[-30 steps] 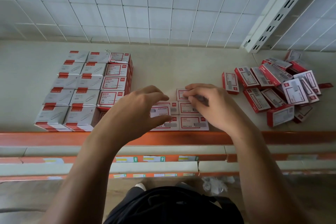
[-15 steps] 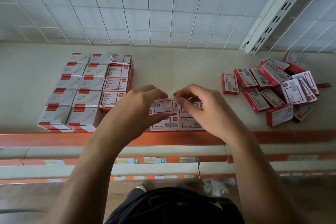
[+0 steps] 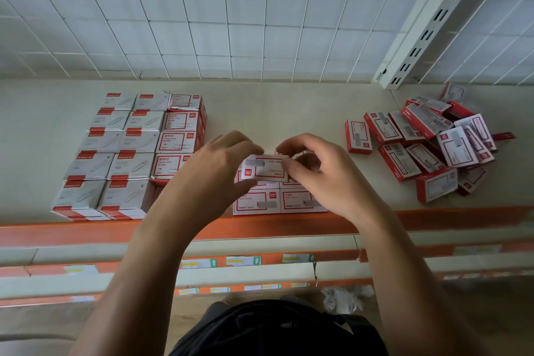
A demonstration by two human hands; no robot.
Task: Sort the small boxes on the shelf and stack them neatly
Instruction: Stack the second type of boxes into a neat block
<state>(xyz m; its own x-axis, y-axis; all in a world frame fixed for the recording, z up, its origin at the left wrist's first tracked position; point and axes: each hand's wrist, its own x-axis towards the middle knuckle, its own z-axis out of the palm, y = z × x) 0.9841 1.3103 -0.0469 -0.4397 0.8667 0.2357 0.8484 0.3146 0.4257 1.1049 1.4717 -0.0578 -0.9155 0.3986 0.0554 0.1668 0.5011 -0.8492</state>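
Under and beyond both hands: a pale shelf (image 3: 274, 113), its orange front lip (image 3: 86, 233) running below the wrists. Well off to the left of the left hand (image 3: 208, 176), a tidy block of paper-clip boxes (image 3: 130, 153), stacked in rows, grey-topped in two columns, red-framed in the column nearest the hand. Well to the right of the right hand (image 3: 323, 179), a loose heap of staple boxes (image 3: 433, 147), red and white, tumbled at all angles, with a lone box (image 3: 358, 137) on the hand's side of the heap. Both hands side by side, fingers curled, pinching one small staple box (image 3: 265, 167) between them, each by thumb and fingertips at its own end. Held label up, slightly tilted, over the laid boxes; touching them or not, cannot tell. Directly beneath the hands, near the lip, a neat group of flat staple boxes (image 3: 277, 202), edges touching, two front ones plain, the rest partly hidden by fingers.
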